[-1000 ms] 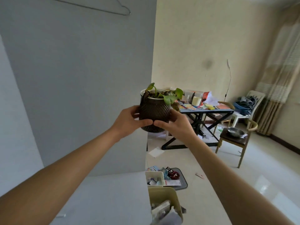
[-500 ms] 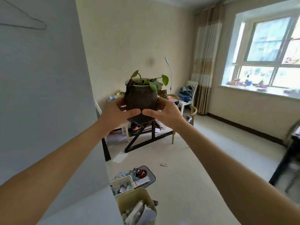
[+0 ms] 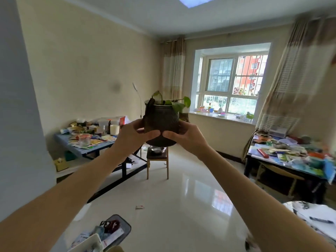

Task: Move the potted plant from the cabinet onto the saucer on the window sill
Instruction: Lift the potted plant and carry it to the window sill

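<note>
The left hand (image 3: 131, 136) and right hand (image 3: 187, 137) grip the dark potted plant (image 3: 161, 122) upright, held in front of the window sill (image 3: 221, 118).

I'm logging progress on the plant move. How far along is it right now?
Done: the potted plant is off the cabinet, lifted in the air. In hand: the left hand and right hand grip its sides. Left: cross the room to the window sill and set it down; among the small items there I cannot pick out the saucer.
</note>
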Available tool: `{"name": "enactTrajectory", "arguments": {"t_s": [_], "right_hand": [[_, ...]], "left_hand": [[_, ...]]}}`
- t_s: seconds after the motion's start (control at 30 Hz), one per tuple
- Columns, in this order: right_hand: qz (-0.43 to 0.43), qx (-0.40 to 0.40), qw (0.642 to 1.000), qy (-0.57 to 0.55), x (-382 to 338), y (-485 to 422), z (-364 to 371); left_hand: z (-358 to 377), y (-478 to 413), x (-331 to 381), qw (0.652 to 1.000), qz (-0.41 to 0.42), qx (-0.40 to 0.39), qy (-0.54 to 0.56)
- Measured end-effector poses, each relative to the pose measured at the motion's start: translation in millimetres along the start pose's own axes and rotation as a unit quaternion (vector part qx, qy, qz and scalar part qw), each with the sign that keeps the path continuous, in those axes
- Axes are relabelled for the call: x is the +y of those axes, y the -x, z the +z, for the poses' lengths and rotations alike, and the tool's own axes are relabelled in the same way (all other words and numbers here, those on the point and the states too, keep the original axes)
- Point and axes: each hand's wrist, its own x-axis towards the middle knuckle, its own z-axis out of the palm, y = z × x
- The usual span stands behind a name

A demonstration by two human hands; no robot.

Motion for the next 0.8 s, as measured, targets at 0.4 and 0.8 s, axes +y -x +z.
{"name": "enactTrajectory", "arguments": {"t_s": [0.4,0.8], "right_hand": [[0.013,0.076,0.995,0.068,-19.6,6.6,-65.0],[0.004,0.087,0.992,0.091,10.3,-4.7,-142.5]], "left_hand": [[43.2,-36.2,39.8,0.995,0.062,-0.064,0.038],[117.8,-70.7,61.7,0.989,0.055,-0.09,0.1]]}}
